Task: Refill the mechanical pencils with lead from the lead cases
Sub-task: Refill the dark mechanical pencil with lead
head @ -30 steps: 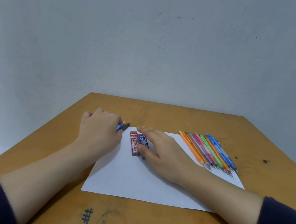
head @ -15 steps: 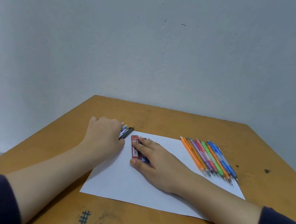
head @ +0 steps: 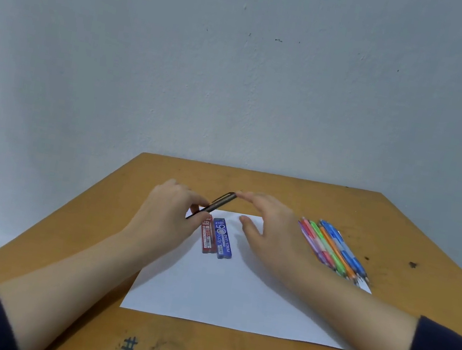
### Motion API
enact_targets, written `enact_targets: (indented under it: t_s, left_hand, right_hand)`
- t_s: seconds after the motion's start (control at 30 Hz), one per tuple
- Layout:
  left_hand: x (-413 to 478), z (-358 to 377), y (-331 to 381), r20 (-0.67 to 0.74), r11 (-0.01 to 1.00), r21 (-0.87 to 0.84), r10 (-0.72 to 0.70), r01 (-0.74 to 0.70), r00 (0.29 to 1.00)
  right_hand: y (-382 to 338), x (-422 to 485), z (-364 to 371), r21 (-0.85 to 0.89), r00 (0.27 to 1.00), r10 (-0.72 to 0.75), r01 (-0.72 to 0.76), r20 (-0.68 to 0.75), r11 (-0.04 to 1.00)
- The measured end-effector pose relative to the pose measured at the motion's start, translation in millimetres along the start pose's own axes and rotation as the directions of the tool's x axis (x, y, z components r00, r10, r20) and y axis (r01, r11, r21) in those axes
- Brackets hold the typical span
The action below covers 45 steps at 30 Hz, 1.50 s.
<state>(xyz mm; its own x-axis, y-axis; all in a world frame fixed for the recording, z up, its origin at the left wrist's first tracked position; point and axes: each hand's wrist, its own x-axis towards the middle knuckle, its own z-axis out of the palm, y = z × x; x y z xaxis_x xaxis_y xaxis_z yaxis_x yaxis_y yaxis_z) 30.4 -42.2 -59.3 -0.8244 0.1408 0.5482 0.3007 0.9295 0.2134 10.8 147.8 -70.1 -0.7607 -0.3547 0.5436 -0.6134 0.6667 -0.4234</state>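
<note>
Dark pencil (head: pixel 214 206) pinched by left hand (head: pixel 168 219), right hand (head: pixel 271 235) spread at upper end (lead cases (head: pixel 222 240) beneath)

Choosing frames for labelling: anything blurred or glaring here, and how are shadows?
Head view: the right hand and the dark pencil in the left hand look smeared; print on the blue lead case is legible; soft light, faint shadows on the white paper, no glare.
</note>
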Motion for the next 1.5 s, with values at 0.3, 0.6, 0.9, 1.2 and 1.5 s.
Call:
enact_targets:
  t_s: [0.3,0.6,0.9,1.2,1.5]
  left_hand:
    - [-1.8,-2.3,2.9,-0.071,0.969,-0.208,0.123,-0.135,0.99]
    - [-1.7,-1.6,0.6,-0.084,0.94,-0.286,0.168,-0.185,0.982]
    - [-0.9,2.4,-1.4,-0.115,0.925,-0.333,0.152,-0.183,0.982]
    - [-1.6,2.7,1.2,-0.109,0.924,-0.352,0.118,-0.15,0.987]
    - [-3.3,3.0,3.3,-0.05,0.896,-0.445,-0.017,-0.007,0.999]
  right_hand:
    - [19.5,12.1,-10.4,-0.089,0.983,-0.077,0.063,-0.169,0.994]
    - [21.4,16.0,-24.4,0.042,0.99,-0.024,0.03,-0.141,0.999]
    - [18.8,15.4,-23.6,0.091,0.985,0.051,-0.036,-0.164,0.995]
    - [10.9,13.4,-25.4,0.113,0.971,0.178,-0.161,-0.159,0.98]
    - [13.7,15.5,-25.6,0.098,0.965,0.19,-0.175,-0.182,0.98]
